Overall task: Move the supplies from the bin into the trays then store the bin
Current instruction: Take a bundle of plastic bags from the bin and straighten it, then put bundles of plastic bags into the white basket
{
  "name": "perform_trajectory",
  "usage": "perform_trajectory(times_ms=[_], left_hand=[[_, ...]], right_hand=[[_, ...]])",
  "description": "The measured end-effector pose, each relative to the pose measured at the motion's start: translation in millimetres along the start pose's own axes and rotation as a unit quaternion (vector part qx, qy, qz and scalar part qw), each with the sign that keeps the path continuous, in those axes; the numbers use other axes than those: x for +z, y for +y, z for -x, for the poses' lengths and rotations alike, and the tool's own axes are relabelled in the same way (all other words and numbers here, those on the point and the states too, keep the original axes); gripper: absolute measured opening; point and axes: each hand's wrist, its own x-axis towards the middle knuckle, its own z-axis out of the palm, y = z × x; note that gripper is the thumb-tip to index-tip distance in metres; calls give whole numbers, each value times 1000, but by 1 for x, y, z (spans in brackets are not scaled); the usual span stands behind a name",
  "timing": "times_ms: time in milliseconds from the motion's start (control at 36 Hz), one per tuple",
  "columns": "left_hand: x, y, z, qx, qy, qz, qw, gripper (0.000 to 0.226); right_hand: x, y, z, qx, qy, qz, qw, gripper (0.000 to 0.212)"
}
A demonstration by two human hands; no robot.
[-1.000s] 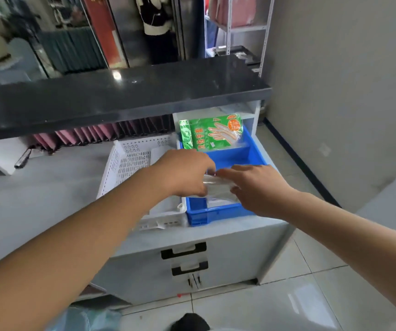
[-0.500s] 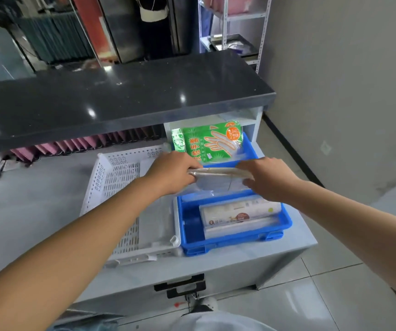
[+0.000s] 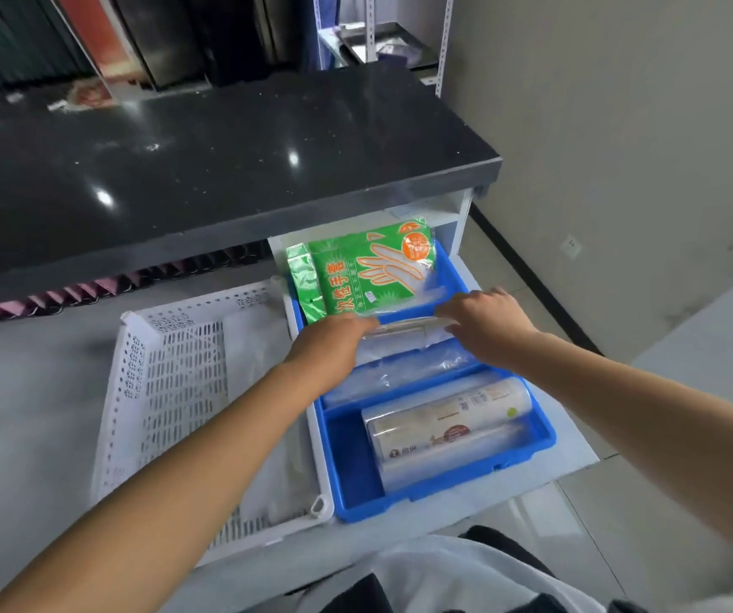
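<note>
Two hands are on the same thing here: a flat clear plastic packet (image 3: 404, 326), kind of see-through and hard to read. The left hand (image 3: 329, 347) grips its left end with fingers curled over it, and the right hand (image 3: 486, 327) pinches the right end, so the packet spans the gap between them, held roughly level. It sits above the middle of the blue plastic tray (image 3: 545, 435), not resting on anything as far as I can tell.

Right under the packet, at about 6 o'clock from it, there's more clear plastic wrap (image 3: 400, 373) lying in the tray's middle section. Further toward 6 o'clock, in the near compartment, lies a clear-wrapped roll with a printed white label (image 3: 448, 424), on its side. At 12 o'clock from the packet, a green bag of disposable gloves with an orange circle on it (image 3: 364, 272) leans at the far end of the tray.

At 9 o'clock, touching the blue tray's left side, is a white perforated plastic bin (image 3: 170, 378) with some clear plastic bags still in it (image 3: 267, 457). Both sit on a grey lower counter (image 3: 33, 413), with a glossy black countertop (image 3: 223, 161) overhanging at 12 o'clock.
</note>
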Motion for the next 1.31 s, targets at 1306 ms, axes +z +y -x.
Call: perform_trajectory(times_ms=[1306], left_hand=[[62,177,199,-492,329,256,764,66]], right_hand=[[-41,-35,88,-261,-89,-443,853,39]])
